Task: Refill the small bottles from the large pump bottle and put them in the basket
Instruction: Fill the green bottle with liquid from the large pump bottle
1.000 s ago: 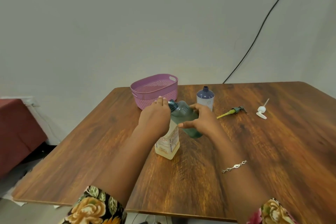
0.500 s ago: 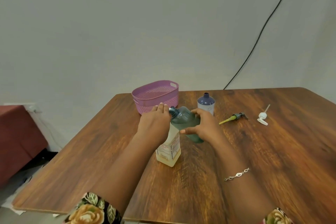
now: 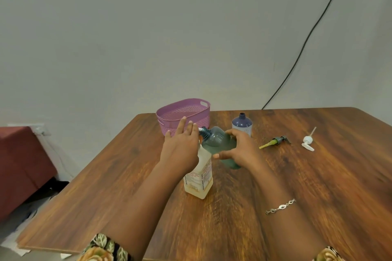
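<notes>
Wood-grain bench fills the lower half of the view, with a person's two forearms reaching across it. At far left, off the bench, stands a dark red piece of furniture. Next, near the back edge, sits the purple basket, with no bottle visible in it from this angle.

Just in front of it is the left hand, fingers straight and spread, palm down over the head of the large pump bottle. It grips nothing. Whether the palm is actually pressing the pump is hidden. The pump bottle stands upright and shows pale yellow liquid only near its base.

Beside it, the right hand is wrapped around the green small bottle. The bottle is tilted so that its open neck meets the white spout. The hand wears a bracelet at the wrist.

Behind the right hand stands the blue small bottle, upright with no cap. Further right, a green pump cap and a white pump cap lie on the bench, well apart from the bottles. A black cable runs down the wall.

By my reading, the step in hand is filling the green bottle. The next move calls for steady downward strokes on the pump with the neck kept right at the spout, or liquid may land on the wood. Capping and basketing come after.
</notes>
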A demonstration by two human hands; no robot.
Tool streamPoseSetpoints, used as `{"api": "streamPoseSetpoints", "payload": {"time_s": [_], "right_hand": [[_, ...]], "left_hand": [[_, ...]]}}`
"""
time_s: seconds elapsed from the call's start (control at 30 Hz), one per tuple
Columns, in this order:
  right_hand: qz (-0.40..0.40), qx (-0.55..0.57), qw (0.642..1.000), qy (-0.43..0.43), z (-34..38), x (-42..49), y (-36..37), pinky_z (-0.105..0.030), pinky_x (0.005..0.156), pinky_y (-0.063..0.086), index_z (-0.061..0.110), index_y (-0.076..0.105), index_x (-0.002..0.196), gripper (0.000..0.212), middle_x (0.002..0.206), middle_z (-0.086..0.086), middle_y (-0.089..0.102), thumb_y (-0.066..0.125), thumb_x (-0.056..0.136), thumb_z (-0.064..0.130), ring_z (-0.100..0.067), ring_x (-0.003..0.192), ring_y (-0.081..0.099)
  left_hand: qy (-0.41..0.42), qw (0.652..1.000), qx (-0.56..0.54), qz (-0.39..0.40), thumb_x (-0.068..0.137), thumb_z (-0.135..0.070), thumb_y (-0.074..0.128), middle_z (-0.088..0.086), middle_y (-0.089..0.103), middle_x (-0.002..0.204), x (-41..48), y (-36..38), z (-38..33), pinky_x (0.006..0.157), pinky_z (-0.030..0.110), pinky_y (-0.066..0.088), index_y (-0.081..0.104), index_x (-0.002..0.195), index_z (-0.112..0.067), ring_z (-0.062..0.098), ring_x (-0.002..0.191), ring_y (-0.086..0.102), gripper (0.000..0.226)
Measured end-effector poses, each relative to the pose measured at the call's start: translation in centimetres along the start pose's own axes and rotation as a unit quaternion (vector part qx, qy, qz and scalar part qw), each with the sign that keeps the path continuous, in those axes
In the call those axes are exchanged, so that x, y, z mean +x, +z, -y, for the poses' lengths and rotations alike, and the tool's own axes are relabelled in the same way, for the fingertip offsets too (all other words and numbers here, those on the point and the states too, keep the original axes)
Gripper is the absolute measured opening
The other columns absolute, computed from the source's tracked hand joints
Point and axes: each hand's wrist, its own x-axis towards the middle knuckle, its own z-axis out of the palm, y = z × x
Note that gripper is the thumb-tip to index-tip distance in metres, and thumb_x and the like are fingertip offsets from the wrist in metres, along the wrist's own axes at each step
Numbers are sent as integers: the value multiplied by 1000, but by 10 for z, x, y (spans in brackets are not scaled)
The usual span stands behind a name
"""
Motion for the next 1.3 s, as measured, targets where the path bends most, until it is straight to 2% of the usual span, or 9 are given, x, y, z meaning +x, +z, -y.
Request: {"api": "streamPoseSetpoints", "payload": {"time_s": [0.23, 0.4, 0.6, 0.7, 0.8, 0.97, 1.1, 1.2, 1.3], "right_hand": [[6, -9, 1000, 0, -1, 2, -3, -26, 84, 41, 15, 49, 125, 69, 123, -2, 54, 82, 65, 22, -8, 98, 43], [4, -8, 1000, -4, -1, 2, -1, -25, 81, 43, 15, 51, 122, 67, 113, 2, 55, 83, 64, 23, -9, 96, 46], [1, -4, 1000, 9, -4, 1, 4, -27, 82, 42, 16, 51, 122, 67, 114, 1, 56, 84, 64, 23, -9, 95, 45], [-1, -7, 1000, 8, -3, 1, 2, -28, 81, 42, 17, 52, 121, 66, 114, 1, 56, 84, 63, 23, -10, 95, 46], [6, 4, 1000, 3, -1, 2, 0, -27, 81, 42, 16, 52, 121, 66, 117, 0, 57, 84, 63, 22, -11, 98, 48], [5, -5, 1000, 4, -1, 4, -1, -28, 82, 43, 16, 52, 121, 67, 117, 0, 57, 84, 63, 24, -11, 98, 48], [8, -5, 1000, 7, -4, 1, 4, -26, 78, 40, 17, 52, 120, 65, 114, 2, 56, 84, 63, 23, -10, 95, 46], [9, -4, 1000, 11, -5, 1, 6, -25, 77, 38, 16, 52, 121, 65, 113, 2, 55, 83, 64, 22, -9, 94, 44], [4, 2, 1000, 14, -5, 0, 5, -26, 78, 39, 16, 51, 122, 66, 118, 0, 56, 83, 64, 21, -10, 95, 45]], "left_hand": [[12, 1000, -16, -8, 91, -6, 45, 3, 2, 158, 4, 4, 1, 116, 41, 14, 2, 150, -14, 17, 145, 0, 74], [44, 997, 33, -47, 88, -7, 50, 9, 23, 154, 7, 2, 1, 116, 36, 14, 20, 146, -8, 20, 142, 19, 66], [66, 995, 3, -71, 88, -7, 47, 5, 39, 145, 9, 3, 2, 105, 24, 31, 36, 138, -12, 17, 132, 38, 51], [59, 996, -49, -56, 86, -5, 48, 0, 28, 153, 7, 2, 8, 99, 25, 38, 30, 143, -17, 16, 137, 32, 61], [47, 994, -90, -45, 87, -8, 49, -3, 23, 154, 9, 1, 17, 85, 27, 44, 30, 144, -24, 20, 126, 45, 62], [46, 995, -52, -73, 90, -8, 48, -2, 28, 153, 12, -5, 10, 100, 28, 39, 30, 144, -21, 16, 132, 39, 59], [55, 993, 19, -101, 89, -10, 49, 0, 51, 133, 13, 2, 6, 78, 23, 42, 43, 133, -18, 17, 109, 54, 45], [45, 994, 19, -99, 87, -11, 51, -1, 60, 115, 16, 4, 8, 64, 22, 40, 49, 128, -19, 13, 85, 54, 41], [45, 994, -4, -96, 87, -11, 51, -2, 55, 128, 16, 7, 9, 66, 22, 43, 45, 133, -20, 15, 96, 58, 48]]}}
